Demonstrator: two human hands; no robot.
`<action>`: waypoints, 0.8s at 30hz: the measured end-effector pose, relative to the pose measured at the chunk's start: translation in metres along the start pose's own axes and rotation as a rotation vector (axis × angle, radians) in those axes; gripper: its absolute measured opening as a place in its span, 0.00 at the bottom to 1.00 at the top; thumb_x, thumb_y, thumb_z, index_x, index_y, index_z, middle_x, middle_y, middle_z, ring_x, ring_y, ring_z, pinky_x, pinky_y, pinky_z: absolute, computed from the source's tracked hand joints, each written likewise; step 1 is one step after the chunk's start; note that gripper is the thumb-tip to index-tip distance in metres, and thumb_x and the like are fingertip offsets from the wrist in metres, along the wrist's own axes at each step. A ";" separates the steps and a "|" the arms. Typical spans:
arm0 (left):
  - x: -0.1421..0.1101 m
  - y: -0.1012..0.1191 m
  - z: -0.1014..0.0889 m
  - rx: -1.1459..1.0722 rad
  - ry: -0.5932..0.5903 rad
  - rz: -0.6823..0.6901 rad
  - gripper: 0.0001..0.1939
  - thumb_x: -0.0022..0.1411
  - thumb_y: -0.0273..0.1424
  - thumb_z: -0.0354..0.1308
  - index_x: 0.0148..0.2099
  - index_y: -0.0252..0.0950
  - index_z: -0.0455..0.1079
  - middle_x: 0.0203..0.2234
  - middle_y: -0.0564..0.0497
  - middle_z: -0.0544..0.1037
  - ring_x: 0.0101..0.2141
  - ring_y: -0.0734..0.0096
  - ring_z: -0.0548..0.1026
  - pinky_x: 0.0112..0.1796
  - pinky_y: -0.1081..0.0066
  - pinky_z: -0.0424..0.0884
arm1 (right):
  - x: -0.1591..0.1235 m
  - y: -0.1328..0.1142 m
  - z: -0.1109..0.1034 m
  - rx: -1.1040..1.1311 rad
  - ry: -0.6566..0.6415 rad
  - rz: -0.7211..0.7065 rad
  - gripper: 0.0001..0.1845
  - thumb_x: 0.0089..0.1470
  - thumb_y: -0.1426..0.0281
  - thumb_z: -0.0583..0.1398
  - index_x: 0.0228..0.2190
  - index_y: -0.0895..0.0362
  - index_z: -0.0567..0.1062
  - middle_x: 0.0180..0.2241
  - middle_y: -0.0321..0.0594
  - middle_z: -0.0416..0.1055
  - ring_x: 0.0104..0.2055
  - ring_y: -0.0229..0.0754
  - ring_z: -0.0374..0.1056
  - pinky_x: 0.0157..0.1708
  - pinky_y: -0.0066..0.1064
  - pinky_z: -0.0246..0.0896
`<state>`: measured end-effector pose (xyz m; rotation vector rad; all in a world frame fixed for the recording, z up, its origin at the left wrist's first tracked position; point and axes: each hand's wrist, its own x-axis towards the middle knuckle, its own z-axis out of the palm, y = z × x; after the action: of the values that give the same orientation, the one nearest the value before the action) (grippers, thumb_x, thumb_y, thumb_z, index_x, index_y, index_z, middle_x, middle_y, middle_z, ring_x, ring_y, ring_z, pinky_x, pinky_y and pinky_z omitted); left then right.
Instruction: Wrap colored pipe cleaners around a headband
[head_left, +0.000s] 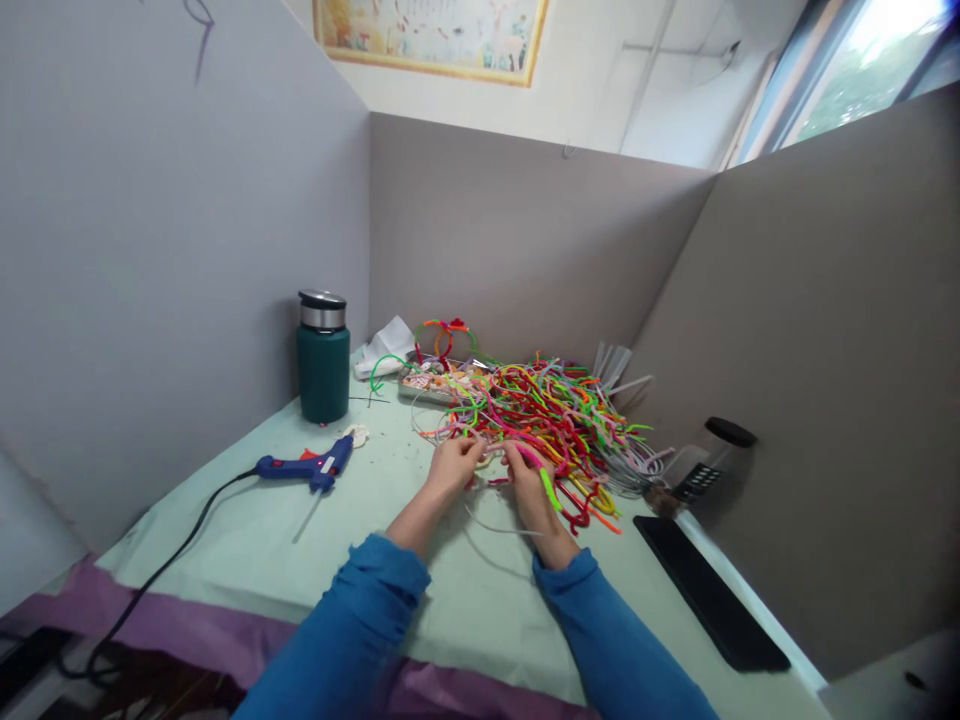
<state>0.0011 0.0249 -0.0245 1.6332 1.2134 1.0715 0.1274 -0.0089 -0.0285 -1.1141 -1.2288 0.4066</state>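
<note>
In front of me my left hand (pixel 452 466) is pinched closed on one end of a pink pipe cleaner. My right hand (pixel 531 495) is closed on the same strand a short way to the right. From there the pink pipe cleaner (pixel 529 454) curves over the right hand and ends in a bright green stretch by the wrist. A thin pale wire (pixel 495 528) arcs over the table below the hands. Just behind them lies a large tangled heap of coloured pipe cleaners (pixel 555 405). The fingertips partly hide the held piece.
A blue glue gun (pixel 311 468) with a black cord lies at the left, near a green bottle (pixel 323 372). A tray (pixel 424 392) of small parts stands at the back. At the right are a clear jar (pixel 712 462) and a flat black object (pixel 709 592). Grey partitions (pixel 525 230) enclose the table.
</note>
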 end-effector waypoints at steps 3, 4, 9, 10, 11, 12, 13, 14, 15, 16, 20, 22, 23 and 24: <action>0.000 -0.001 0.000 0.100 0.089 0.114 0.07 0.54 0.32 0.57 0.33 0.34 0.73 0.26 0.50 0.76 0.19 0.77 0.70 0.23 0.76 0.63 | 0.001 0.009 0.001 0.048 0.052 0.071 0.16 0.49 0.58 0.56 0.22 0.58 0.73 0.18 0.35 0.66 0.23 0.39 0.60 0.24 0.30 0.56; -0.001 -0.001 0.001 0.129 0.108 0.153 0.06 0.53 0.29 0.58 0.34 0.35 0.73 0.28 0.51 0.77 0.22 0.76 0.71 0.26 0.75 0.65 | 0.002 0.011 0.001 0.060 0.059 0.087 0.17 0.49 0.57 0.56 0.22 0.58 0.73 0.18 0.35 0.66 0.22 0.39 0.59 0.23 0.30 0.56; -0.003 -0.001 0.001 0.249 0.137 0.328 0.12 0.52 0.22 0.57 0.40 0.38 0.74 0.35 0.50 0.78 0.35 0.70 0.73 0.40 0.71 0.67 | 0.002 0.019 0.001 0.087 0.061 0.122 0.17 0.49 0.57 0.57 0.21 0.57 0.71 0.15 0.32 0.62 0.18 0.36 0.54 0.17 0.28 0.51; -0.003 -0.001 0.001 0.269 0.134 0.354 0.13 0.53 0.21 0.56 0.41 0.38 0.74 0.37 0.49 0.77 0.37 0.69 0.73 0.41 0.70 0.67 | 0.002 0.020 0.001 0.089 0.061 0.126 0.17 0.49 0.57 0.57 0.21 0.57 0.70 0.15 0.31 0.61 0.17 0.35 0.53 0.16 0.28 0.50; -0.004 -0.001 0.001 0.288 0.129 0.376 0.14 0.53 0.21 0.55 0.41 0.38 0.74 0.39 0.49 0.77 0.39 0.68 0.73 0.43 0.70 0.66 | 0.002 0.021 0.001 0.092 0.061 0.130 0.16 0.49 0.57 0.57 0.21 0.57 0.70 0.14 0.31 0.59 0.16 0.35 0.52 0.16 0.28 0.49; -0.004 -0.001 0.001 0.306 0.122 0.395 0.15 0.54 0.21 0.54 0.42 0.39 0.74 0.39 0.48 0.77 0.40 0.68 0.72 0.43 0.69 0.66 | 0.002 0.022 0.001 0.094 0.062 0.132 0.16 0.49 0.57 0.57 0.21 0.57 0.70 0.14 0.30 0.58 0.15 0.34 0.51 0.16 0.28 0.48; -0.004 -0.001 0.000 0.324 0.114 0.411 0.15 0.54 0.21 0.54 0.42 0.39 0.75 0.40 0.48 0.77 0.41 0.67 0.72 0.43 0.69 0.67 | 0.001 0.023 0.001 0.094 0.061 0.133 0.16 0.49 0.57 0.57 0.21 0.56 0.70 0.13 0.29 0.57 0.15 0.34 0.51 0.16 0.28 0.47; -0.004 -0.002 0.000 0.340 0.106 0.425 0.16 0.55 0.21 0.53 0.43 0.39 0.75 0.40 0.48 0.77 0.41 0.67 0.72 0.43 0.69 0.67 | 0.001 0.023 0.001 0.093 0.061 0.132 0.16 0.49 0.57 0.57 0.20 0.56 0.70 0.13 0.29 0.57 0.15 0.34 0.51 0.16 0.28 0.47; -0.003 -0.002 0.000 0.354 0.098 0.436 0.16 0.55 0.21 0.53 0.43 0.39 0.75 0.40 0.48 0.77 0.41 0.67 0.72 0.43 0.69 0.67 | 0.001 0.023 0.001 0.090 0.062 0.131 0.17 0.49 0.57 0.58 0.20 0.56 0.70 0.13 0.29 0.57 0.15 0.34 0.51 0.16 0.28 0.46; -0.003 -0.003 0.000 0.366 0.090 0.444 0.16 0.55 0.21 0.52 0.43 0.39 0.75 0.40 0.48 0.77 0.41 0.67 0.72 0.43 0.69 0.67 | 0.001 0.023 0.001 0.089 0.061 0.128 0.16 0.49 0.57 0.58 0.20 0.56 0.70 0.13 0.30 0.57 0.15 0.35 0.51 0.16 0.28 0.47; -0.002 -0.003 0.000 0.395 0.073 0.456 0.16 0.55 0.20 0.52 0.43 0.38 0.75 0.39 0.48 0.77 0.39 0.68 0.73 0.42 0.70 0.68 | 0.001 0.020 0.001 0.086 0.048 0.094 0.15 0.50 0.58 0.57 0.23 0.57 0.73 0.16 0.33 0.63 0.18 0.36 0.55 0.18 0.29 0.50; -0.002 -0.002 0.000 0.400 0.077 0.451 0.16 0.55 0.20 0.52 0.43 0.37 0.75 0.37 0.47 0.77 0.38 0.68 0.73 0.41 0.70 0.68 | 0.000 0.016 0.001 0.083 0.038 0.068 0.14 0.51 0.59 0.57 0.24 0.57 0.73 0.18 0.35 0.66 0.20 0.37 0.57 0.21 0.29 0.52; -0.002 -0.002 0.000 0.401 0.081 0.447 0.16 0.56 0.20 0.51 0.42 0.36 0.75 0.36 0.47 0.77 0.37 0.68 0.73 0.40 0.69 0.68 | 0.000 0.014 0.001 0.082 0.034 0.055 0.14 0.51 0.60 0.56 0.24 0.57 0.73 0.19 0.35 0.67 0.21 0.38 0.58 0.22 0.29 0.53; -0.002 -0.002 0.001 0.400 0.087 0.443 0.15 0.56 0.20 0.51 0.42 0.35 0.75 0.36 0.46 0.76 0.36 0.68 0.73 0.40 0.69 0.68 | 0.000 0.012 0.000 0.082 0.030 0.039 0.14 0.52 0.61 0.56 0.24 0.57 0.73 0.20 0.36 0.67 0.22 0.38 0.58 0.23 0.29 0.54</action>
<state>0.0009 0.0234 -0.0268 2.2601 1.2063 1.2301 0.1306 -0.0032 -0.0387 -1.0711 -1.1553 0.4641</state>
